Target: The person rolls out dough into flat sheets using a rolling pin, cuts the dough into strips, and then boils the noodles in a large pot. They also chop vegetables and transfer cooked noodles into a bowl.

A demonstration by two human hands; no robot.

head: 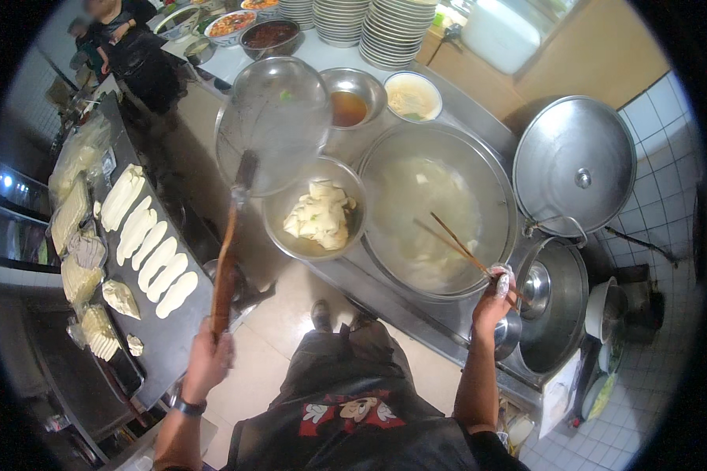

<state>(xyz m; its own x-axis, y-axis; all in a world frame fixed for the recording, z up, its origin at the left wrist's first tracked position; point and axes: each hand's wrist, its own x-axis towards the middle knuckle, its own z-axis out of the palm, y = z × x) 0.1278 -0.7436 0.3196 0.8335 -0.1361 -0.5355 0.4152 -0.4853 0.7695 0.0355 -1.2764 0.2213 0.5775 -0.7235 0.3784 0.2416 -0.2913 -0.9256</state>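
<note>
My left hand [211, 355] grips the wooden handle [224, 271] of a large round strainer [277, 118]. A bit of green clings to the strainer, whose lower edge overlaps a steel bowl [274, 232] in view. Wide, pale noodles [323, 216] lie heaped in that bowl. In my right hand [494, 297] is a pair of long wooden chopsticks [455, 240], tips over a big steel pot [499, 188]. Cloudy liquid [424, 206] fills the pot, with a few pale pieces showing in it. White residue coats some of my right fingers.
Flattened dough strips [153, 259] rest on a dark worktop [171, 347] at left. Behind the pot are a bowl of brown liquid [349, 109], an enamel bowl [413, 97] and stacked plates [397, 32]. A metal lid [571, 159] leans at right. Two people [132, 53] stand far back.
</note>
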